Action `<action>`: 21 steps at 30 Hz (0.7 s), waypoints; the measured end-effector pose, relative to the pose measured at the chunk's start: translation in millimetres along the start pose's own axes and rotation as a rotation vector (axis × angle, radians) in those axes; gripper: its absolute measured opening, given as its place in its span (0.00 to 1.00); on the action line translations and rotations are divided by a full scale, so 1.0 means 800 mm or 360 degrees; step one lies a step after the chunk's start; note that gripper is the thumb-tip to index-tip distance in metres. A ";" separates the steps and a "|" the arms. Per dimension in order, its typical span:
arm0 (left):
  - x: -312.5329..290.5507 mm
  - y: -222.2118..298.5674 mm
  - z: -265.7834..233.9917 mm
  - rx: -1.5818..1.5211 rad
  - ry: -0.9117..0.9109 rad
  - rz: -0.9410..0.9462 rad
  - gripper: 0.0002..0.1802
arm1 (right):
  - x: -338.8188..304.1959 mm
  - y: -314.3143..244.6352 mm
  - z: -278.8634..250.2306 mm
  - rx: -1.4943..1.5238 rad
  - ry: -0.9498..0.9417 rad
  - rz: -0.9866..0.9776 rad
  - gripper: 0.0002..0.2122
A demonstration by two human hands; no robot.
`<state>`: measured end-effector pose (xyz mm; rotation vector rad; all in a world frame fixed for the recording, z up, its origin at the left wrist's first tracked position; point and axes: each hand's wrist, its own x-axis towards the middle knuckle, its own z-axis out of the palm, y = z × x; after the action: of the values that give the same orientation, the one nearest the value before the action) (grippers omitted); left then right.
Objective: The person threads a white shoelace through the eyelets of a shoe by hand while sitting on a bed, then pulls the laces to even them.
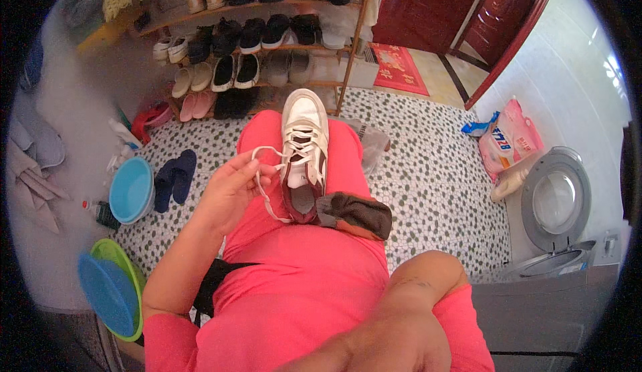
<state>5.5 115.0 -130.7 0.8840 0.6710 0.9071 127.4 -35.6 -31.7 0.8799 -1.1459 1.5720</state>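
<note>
A white sneaker point(306, 112) with dark trim lies on my lap, its toe pointing away from me. Its lace point(268, 206) is partly threaded through the eyelets, and a loose length loops out to the left. My left hand point(231, 188) pinches that lace between thumb and fingers beside the shoe's opening. Against the sneaker's heel, on the right, lies a dark brown sock-like cloth point(358, 215). My right hand point(394, 338) is raised close to the camera at the lower edge, apart from the shoe; its fingers are out of the picture.
A shoe rack point(267, 88) full of shoes stands ahead. To the left are a light-blue basin point(132, 190), dark slippers point(175, 179) and stacked green and blue basins point(107, 295). On the right sit a pink detergent bag point(511, 138) and a grey appliance with a raised round lid point(556, 198).
</note>
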 end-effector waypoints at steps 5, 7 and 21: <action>-0.024 0.005 0.016 -0.0110 -0.0020 0.0156 0.18 | -0.007 -0.005 -0.007 -0.0178 -0.0123 -0.0004 0.16; -0.031 0.010 0.012 -0.0100 -0.0137 0.0152 0.20 | -0.009 -0.016 -0.020 -0.0327 -0.0027 0.0061 0.13; -0.063 0.027 0.067 -0.0478 -0.0344 0.0438 0.33 | -0.106 -0.032 -0.114 -0.1290 0.1178 0.1052 0.21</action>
<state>16.8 58.4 -79.9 0.7995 0.2201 1.1057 174.1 30.2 -130.1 -0.6336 -1.3760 1.4907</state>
